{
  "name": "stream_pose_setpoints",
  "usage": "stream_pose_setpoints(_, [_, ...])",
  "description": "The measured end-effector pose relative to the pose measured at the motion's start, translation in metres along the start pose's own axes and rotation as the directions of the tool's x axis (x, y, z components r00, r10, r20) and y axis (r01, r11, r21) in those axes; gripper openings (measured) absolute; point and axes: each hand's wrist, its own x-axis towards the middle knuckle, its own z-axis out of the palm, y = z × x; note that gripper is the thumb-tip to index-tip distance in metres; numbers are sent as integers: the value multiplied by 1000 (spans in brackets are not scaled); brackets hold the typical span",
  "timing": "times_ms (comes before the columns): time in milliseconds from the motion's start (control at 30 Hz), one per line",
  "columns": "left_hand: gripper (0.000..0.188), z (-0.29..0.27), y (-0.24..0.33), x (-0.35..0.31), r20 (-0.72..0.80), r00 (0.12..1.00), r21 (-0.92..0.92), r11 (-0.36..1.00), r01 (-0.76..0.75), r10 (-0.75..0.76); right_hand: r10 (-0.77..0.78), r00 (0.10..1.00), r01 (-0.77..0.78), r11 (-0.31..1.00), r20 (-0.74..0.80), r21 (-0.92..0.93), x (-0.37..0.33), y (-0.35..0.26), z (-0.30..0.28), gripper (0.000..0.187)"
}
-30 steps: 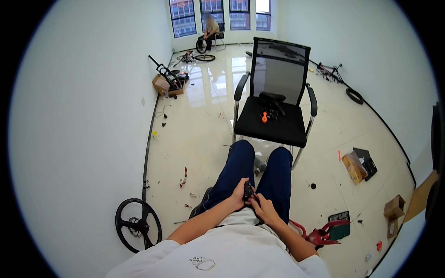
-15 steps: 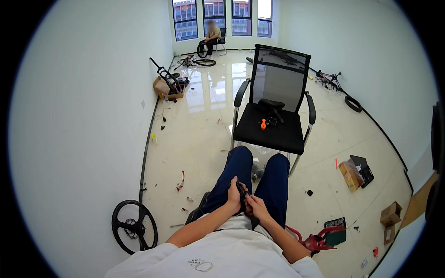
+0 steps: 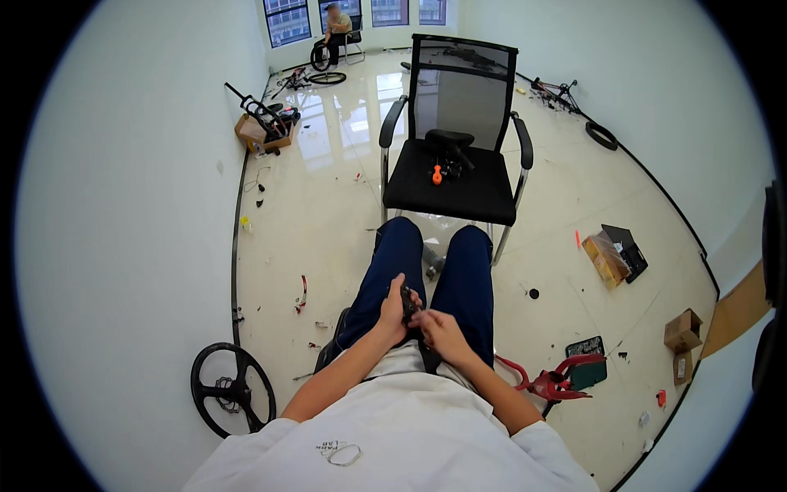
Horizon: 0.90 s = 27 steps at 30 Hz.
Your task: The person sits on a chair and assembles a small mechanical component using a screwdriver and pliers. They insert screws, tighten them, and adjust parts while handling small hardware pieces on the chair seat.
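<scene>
Above my lap, my left hand [image 3: 394,313] is closed around a small black part [image 3: 409,302], its thumb lying along one side. The part looks like a bicycle component, though its exact kind is too small to make out. My right hand [image 3: 443,331] is closed, its fingers pinched together at the lower end of that part. Whatever lies between those fingertips is hidden. Ahead of my knees, the black mesh chair [image 3: 402,184] carries a black bicycle saddle [image 3: 448,138], an orange-handled screwdriver [image 3: 437,175] and several small dark parts.
A black spoked wheel [image 3: 197,381] leans by the left wall. On my right lie a red bicycle frame [image 3: 548,385], a green tool case [image 3: 587,375], an open black case [image 3: 630,246] and cardboard boxes [image 3: 682,331]. Far off, another person [image 3: 334,31] sits holding a wheel.
The view has tipped, so the room sits higher and further left. My right fingers have shifted on the black part, which my left hand still holds.
</scene>
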Motion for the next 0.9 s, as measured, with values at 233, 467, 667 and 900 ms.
stream_pose_setpoints(233, [56, -4, 12, -6, 44, 998, -125, 991, 41, -35, 118, 990, -125, 988, 80, 90, 0, -57, 5, 25])
stream_pose_setpoints(467, [55, 22, 20, -26, 64, 992, -2, 994, 106, -106, 31, 996, -10, 968, 79, -252, 10, -54, -5, 31])
stream_pose_setpoints(667, [56, 20, 19, -24, 117, 967, -7, 974, 228, -225, -86, 989, 127, 921, 124, -367, 10, -50, -9, 29])
stream_pose_setpoints(900, [57, 17, 18, -21, 133, 934, 34, 943, 330, -331, -97, 984, 163, 834, 152, -527, 8, -67, -16, 25])
